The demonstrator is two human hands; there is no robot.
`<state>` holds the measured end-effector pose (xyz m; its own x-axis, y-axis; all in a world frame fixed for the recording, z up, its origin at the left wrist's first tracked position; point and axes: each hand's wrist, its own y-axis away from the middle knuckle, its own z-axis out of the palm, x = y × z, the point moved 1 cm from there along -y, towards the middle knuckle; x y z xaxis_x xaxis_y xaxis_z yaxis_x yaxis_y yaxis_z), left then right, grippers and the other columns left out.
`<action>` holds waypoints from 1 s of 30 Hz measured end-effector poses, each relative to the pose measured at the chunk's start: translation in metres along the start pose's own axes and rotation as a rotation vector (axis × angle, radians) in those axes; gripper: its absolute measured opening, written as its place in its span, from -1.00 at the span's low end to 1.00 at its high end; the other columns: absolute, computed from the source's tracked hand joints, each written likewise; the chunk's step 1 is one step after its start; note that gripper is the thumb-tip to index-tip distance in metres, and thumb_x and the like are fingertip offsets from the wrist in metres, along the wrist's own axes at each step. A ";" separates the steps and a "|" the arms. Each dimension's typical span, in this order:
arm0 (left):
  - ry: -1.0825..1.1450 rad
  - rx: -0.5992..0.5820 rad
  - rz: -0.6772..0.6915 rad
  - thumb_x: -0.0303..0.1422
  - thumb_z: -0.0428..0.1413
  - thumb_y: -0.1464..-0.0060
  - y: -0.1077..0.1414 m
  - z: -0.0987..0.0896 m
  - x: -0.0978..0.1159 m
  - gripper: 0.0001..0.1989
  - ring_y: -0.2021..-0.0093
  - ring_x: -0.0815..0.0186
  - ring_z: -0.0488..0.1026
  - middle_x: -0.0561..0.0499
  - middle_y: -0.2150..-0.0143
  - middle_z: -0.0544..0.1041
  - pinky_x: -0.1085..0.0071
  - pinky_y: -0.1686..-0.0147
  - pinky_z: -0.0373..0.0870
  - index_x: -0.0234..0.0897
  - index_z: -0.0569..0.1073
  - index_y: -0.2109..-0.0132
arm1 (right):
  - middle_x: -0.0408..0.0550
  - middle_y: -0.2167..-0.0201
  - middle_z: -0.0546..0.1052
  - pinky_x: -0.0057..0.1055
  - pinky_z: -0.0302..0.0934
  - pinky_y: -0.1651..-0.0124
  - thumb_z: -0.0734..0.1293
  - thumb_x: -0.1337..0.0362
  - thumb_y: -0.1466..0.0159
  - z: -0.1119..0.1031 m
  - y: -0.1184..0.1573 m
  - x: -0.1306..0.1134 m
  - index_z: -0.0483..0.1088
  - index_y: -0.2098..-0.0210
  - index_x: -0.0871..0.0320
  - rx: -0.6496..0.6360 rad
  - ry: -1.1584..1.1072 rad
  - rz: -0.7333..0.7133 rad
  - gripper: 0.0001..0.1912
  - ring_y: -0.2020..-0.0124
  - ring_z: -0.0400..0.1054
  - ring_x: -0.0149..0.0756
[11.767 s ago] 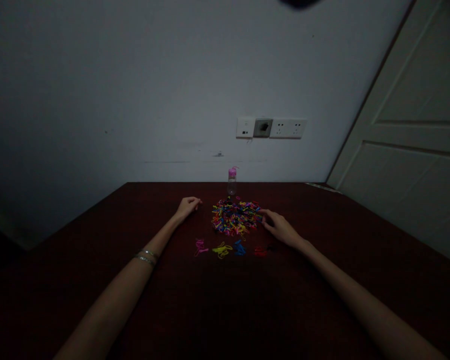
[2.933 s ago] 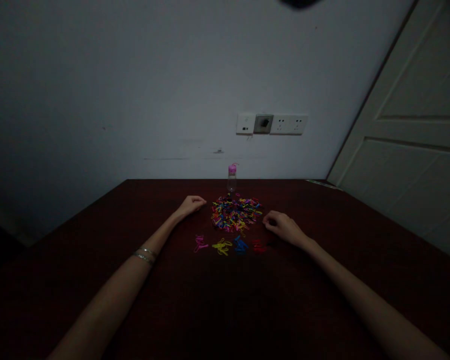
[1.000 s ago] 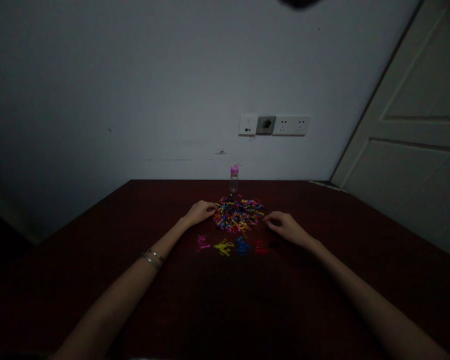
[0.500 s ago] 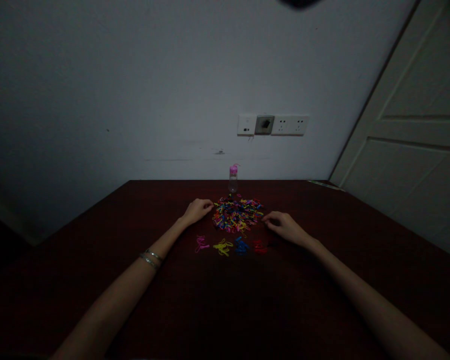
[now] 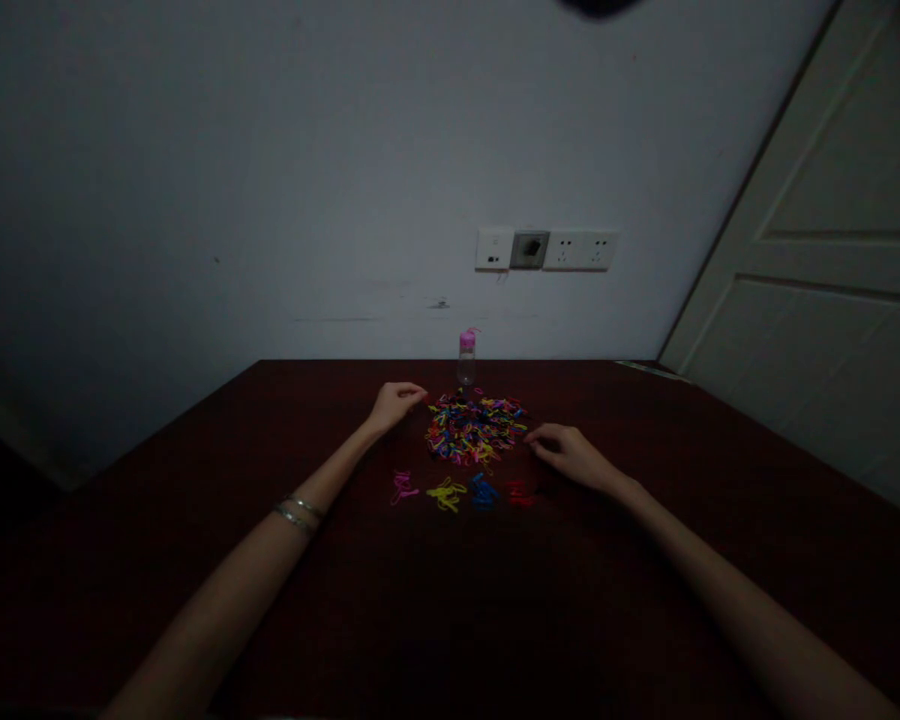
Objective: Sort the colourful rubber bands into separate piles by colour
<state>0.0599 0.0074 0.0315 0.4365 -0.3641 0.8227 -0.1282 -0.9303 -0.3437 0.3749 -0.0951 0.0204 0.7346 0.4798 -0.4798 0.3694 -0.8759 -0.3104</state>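
A heap of small multicoloured rubber bands [image 5: 474, 430] lies in the middle of the dark red table. At its upper left edge is my left hand [image 5: 399, 403], thumb and fingertips pinched together; whatever they hold is too small to make out. My right hand [image 5: 564, 452] rests at the heap's right side with its fingers curled and closed, their tips hidden or too dim to show what is in them. Nearer to me, sorted by colour in a row, are pink bands [image 5: 403, 488], yellow bands [image 5: 445, 494], blue bands [image 5: 483, 491] and red bands [image 5: 520, 492].
Behind the heap stands a small clear bottle [image 5: 466, 368] with a pink cap, close to the wall. Wall sockets [image 5: 577, 250] sit above the table [image 5: 450, 610]. A pale panelled door [image 5: 832, 300] is at the right.
My left hand has moved slightly away from me along the heap's left edge, fingers still pinched. The right hand and the sorted bands look the same.
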 end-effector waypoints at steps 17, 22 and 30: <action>0.394 -0.141 -0.366 -0.25 0.17 0.17 0.003 -0.006 -0.006 -0.72 0.74 0.60 -0.03 0.20 0.68 0.17 0.57 0.73 -0.21 -0.39 0.45 0.33 | -0.02 0.28 0.50 -0.35 0.22 0.15 0.19 0.31 -0.16 0.001 0.001 0.002 0.44 0.28 0.17 0.000 0.012 -0.004 -0.78 0.24 0.37 -0.28; 0.381 -0.153 -0.356 -0.30 0.16 0.16 0.003 -0.006 -0.007 -0.72 0.73 0.60 -0.02 0.19 0.68 0.18 0.57 0.73 -0.22 -0.40 0.47 0.28 | -0.02 0.27 0.50 -0.35 0.22 0.14 0.18 0.31 -0.17 0.001 0.001 0.001 0.44 0.27 0.17 -0.008 0.020 -0.003 -0.77 0.23 0.37 -0.28; 0.431 -0.157 -0.341 -0.28 0.17 0.16 0.006 -0.005 -0.002 -0.73 0.72 0.60 -0.02 0.19 0.67 0.16 0.56 0.71 -0.24 -0.39 0.46 0.30 | -0.02 0.26 0.50 -0.35 0.21 0.12 0.18 0.30 -0.16 0.001 0.002 0.000 0.44 0.27 0.17 0.003 0.013 0.016 -0.76 0.22 0.37 -0.28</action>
<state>0.0540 0.0021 0.0299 0.0780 0.0028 0.9970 -0.1886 -0.9819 0.0175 0.3749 -0.0967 0.0192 0.7480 0.4649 -0.4737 0.3558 -0.8833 -0.3052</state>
